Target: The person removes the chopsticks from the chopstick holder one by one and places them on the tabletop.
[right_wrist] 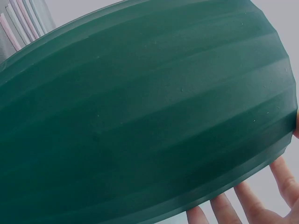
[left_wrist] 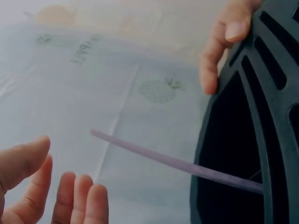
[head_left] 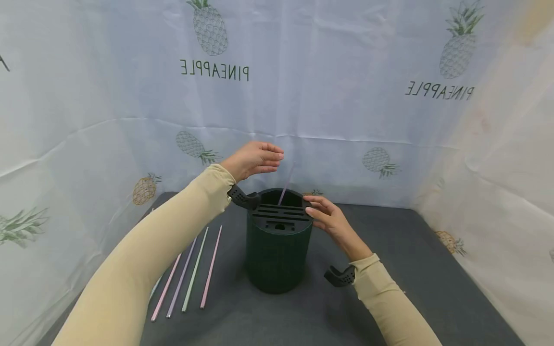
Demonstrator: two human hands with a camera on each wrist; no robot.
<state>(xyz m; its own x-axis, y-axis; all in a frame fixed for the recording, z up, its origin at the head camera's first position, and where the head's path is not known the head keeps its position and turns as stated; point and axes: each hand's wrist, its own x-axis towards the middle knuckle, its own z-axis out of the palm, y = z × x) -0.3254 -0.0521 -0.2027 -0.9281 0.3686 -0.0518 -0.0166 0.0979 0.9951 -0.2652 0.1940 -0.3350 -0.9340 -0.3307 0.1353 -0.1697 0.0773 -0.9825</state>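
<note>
A dark green, ribbed knife holder (head_left: 278,262) with a black slotted top stands upright on the grey cloth. A thin purple straw (left_wrist: 177,163) leans in its large back opening, its upper end sticking out and its lower end hidden inside. My left hand (head_left: 257,161) is raised above the holder's left back side, fingers loosely extended, with a gap between its fingertips and the straw in the left wrist view. My right hand (head_left: 329,218) grips the holder's right upper edge, thumb at the top edge and fingers (right_wrist: 250,203) spread along the outer wall.
Left of the holder, several straws lie roughly side by side, among them a pink straw (head_left: 211,269), a green straw (head_left: 195,271) and a purple straw (head_left: 182,276). A white curtain (head_left: 329,96) with pineapple prints hangs behind and at the sides of the table (head_left: 368,240).
</note>
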